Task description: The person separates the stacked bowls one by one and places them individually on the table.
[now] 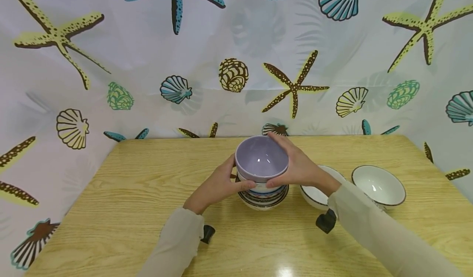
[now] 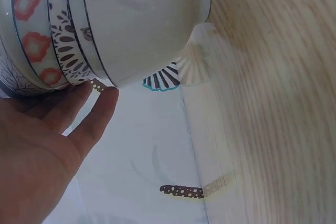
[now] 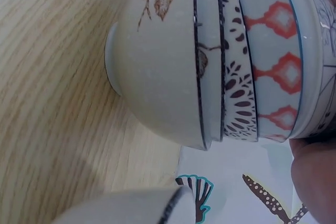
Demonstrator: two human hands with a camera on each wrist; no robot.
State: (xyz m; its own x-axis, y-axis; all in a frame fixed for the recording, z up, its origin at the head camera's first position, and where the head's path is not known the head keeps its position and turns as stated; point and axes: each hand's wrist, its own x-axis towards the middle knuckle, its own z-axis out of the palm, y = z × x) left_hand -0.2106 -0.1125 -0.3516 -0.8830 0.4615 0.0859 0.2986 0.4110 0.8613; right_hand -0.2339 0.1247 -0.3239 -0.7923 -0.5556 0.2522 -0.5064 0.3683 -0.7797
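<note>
A purple bowl (image 1: 261,155) sits at the top of a stack of several bowls (image 1: 260,206) in the middle of the table. My left hand (image 1: 218,182) grips its left side, thumb across the front. From the other side my right hand (image 1: 301,167) holds it, thumb in front and fingers reaching round the back. In the right wrist view, the stack includes a cream bowl (image 3: 157,66) with a brown leaf print at the bottom and a red-patterned bowl (image 3: 278,72) higher up. The left fingertips (image 2: 107,98) lie against the stack's side.
Two white bowls with dark rims stand to the right: one bowl (image 1: 378,185) farther out, the other bowl (image 1: 314,195) partly hidden by my right forearm. A curtain (image 1: 207,88) with shell and starfish prints hangs behind the wooden table (image 1: 148,182).
</note>
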